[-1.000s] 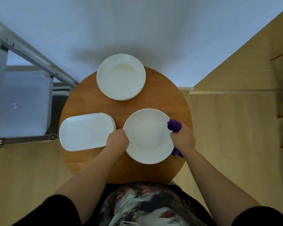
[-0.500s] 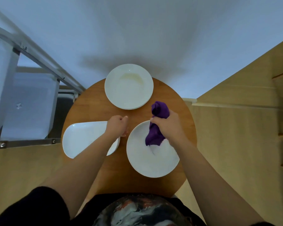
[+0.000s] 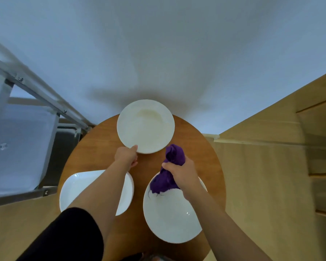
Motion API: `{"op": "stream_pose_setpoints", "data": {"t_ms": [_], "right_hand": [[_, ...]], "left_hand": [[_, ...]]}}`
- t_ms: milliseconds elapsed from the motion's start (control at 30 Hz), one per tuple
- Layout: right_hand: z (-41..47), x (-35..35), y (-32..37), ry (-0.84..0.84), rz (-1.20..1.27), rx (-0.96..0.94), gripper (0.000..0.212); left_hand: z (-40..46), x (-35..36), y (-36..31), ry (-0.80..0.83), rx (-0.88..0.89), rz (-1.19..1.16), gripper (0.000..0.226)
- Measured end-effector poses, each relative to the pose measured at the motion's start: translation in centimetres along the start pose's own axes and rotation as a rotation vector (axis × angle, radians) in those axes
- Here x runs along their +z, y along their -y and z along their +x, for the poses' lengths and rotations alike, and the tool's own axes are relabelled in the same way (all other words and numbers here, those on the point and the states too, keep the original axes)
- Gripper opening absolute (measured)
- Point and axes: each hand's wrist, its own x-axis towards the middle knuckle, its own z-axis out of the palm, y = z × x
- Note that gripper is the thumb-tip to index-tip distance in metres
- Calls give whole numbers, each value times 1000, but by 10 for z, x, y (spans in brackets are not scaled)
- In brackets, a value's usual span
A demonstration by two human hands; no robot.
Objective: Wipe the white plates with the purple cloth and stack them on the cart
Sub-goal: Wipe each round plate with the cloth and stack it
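Three white plates lie on a round wooden table [image 3: 201, 159]. A round stack of plates [image 3: 145, 126] sits at the far edge. My left hand [image 3: 126, 156] reaches to its near rim, thumb touching the edge. A second round plate [image 3: 174, 211] lies near me on the right. My right hand [image 3: 183, 173] grips the bunched purple cloth [image 3: 167, 171] above that plate's far edge, and the cloth's lower end hangs onto it. An oblong white plate [image 3: 73, 191] lies at the left, partly hidden under my left forearm.
A metal-framed cart [image 3: 45, 95] with white shelves [image 3: 19, 147] stands to the left of the table. A white wall rises behind it. Wooden flooring and wooden furniture [image 3: 316, 166] lie to the right.
My left hand left the near round plate and moved forward to the far plates' rim. My right hand lifted the purple cloth from the near plate's right side to its far edge.
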Motion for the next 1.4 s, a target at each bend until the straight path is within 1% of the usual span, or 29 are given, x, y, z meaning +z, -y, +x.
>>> {"op": "stream_pose_setpoints", "data": {"t_ms": [67,200,400,500,633,767,933,1033,1133,1233,1300,1400], "right_hand": [[-1,-2,-2,-17,-4,8,38],[-2,-7,-5,-49,8,22,37],[-3,-9,-6,-119,53,49,42],[2,-6,-4,-136,42,33,37],[13,-1,5,-147,11,1,23],[18,1,7,-154,13,0,20],[20,5,6,-161,57,59,30],[22,7,7,-172,97,88,29],[24,10,10,-201,178,146,23],[23,12,12,-264,287,183,24],[20,12,13,-275,339,186,28],[12,7,12,-203,345,161,30]], "left_hand": [[1,-2,2,-14,29,-26,22],[-2,-7,6,-54,102,-69,22],[-2,-8,6,-107,148,18,25],[-4,-6,4,-117,160,12,25],[-9,-6,0,-105,148,-38,22],[-14,-5,1,-98,143,-76,25],[-19,-8,3,17,136,-149,22],[-24,-14,7,59,132,-176,14],[-30,-21,8,73,150,-239,12],[-39,-33,12,87,155,-290,21],[-49,-45,22,124,157,-275,23],[-66,-65,39,197,198,-205,19]]}}
